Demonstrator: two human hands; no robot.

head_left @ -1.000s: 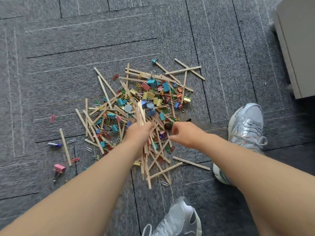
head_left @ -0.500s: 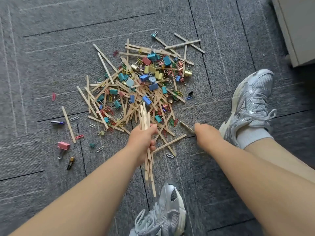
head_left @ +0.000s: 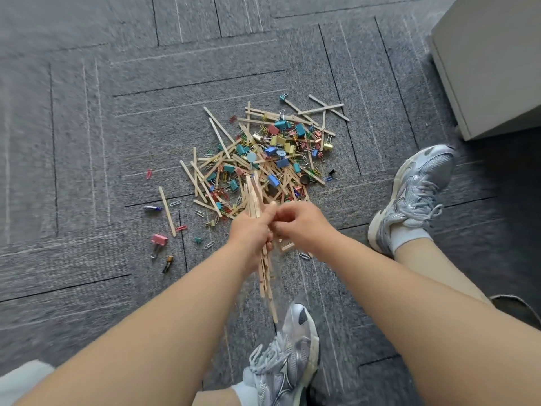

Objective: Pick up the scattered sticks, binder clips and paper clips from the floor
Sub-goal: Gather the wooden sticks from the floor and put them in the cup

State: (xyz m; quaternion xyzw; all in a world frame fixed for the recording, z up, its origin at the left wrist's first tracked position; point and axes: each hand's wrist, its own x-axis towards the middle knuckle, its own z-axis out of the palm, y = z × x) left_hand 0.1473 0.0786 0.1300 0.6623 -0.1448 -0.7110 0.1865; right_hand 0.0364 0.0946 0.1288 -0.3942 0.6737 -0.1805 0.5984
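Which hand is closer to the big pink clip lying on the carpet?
Left. The left hand, gripping the bundle of sticks, is to the right of the pink binder clip; the right hand pinches the same bundle from farther right.

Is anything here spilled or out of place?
Yes. A heap of sticks, binder clips and paper clips lies spilled on the carpet, with strays to its left, such as a pink binder clip and a lone stick. The left hand and right hand hold a bundle of sticks.

The left hand (head_left: 251, 230) is gripping a bundle of thin pale wooden sticks (head_left: 254, 197) — the right hand (head_left: 303, 228) is pinching it alongside, with a heap of sticks and coloured clips (head_left: 263, 159) lying just beyond both.
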